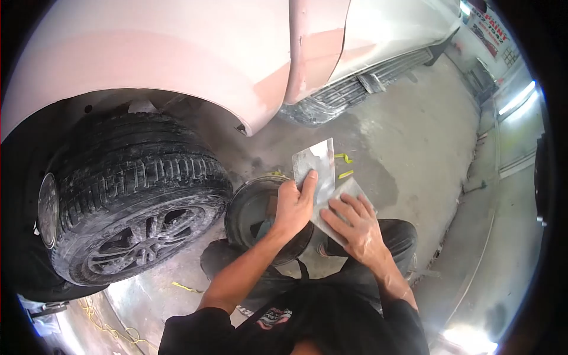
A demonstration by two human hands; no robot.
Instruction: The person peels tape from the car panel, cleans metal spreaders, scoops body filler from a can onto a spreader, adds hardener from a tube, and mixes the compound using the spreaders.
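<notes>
My left hand (294, 204) is closed round the lower end of a flat metal plate (316, 163), thumb on its face. The plate stands up from the fist and has a bright, shiny patch near the top. To the right, my right hand (355, 228) lies with its fingers over a second flat greyish piece (350, 190), whose lower left edge is close to the first plate. Whether the two pieces touch I cannot tell. Below my left hand is a dark round bucket (239, 207) between my legs.
A pink and white vehicle body (177, 47) spans the top, with a dusty tire (142, 207) at the left and a running board (349, 92) beyond. Yellow-green strips (345, 174) lie on the concrete floor (414, 136). A wall stands at the right.
</notes>
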